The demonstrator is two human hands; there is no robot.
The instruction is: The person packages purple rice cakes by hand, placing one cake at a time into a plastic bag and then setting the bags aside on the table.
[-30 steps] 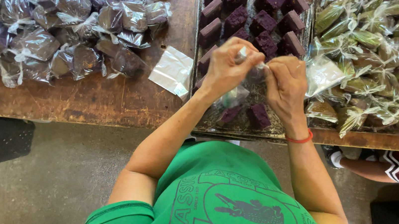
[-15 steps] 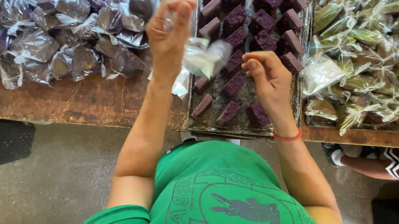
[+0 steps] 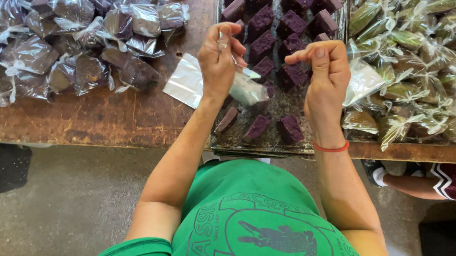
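I see my left hand [image 3: 220, 53] pinching a clear plastic bag [image 3: 247, 87] that hangs beside my empty, loosely curled right hand [image 3: 326, 70], above the tray [image 3: 272, 144].

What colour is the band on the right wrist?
Red, a thin band just below the right hand; head view.

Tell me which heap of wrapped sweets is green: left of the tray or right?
The heap on the right. Its clear bags show green pieces, while the heap on the left holds dark purple ones, like the bare blocks on the tray between them.
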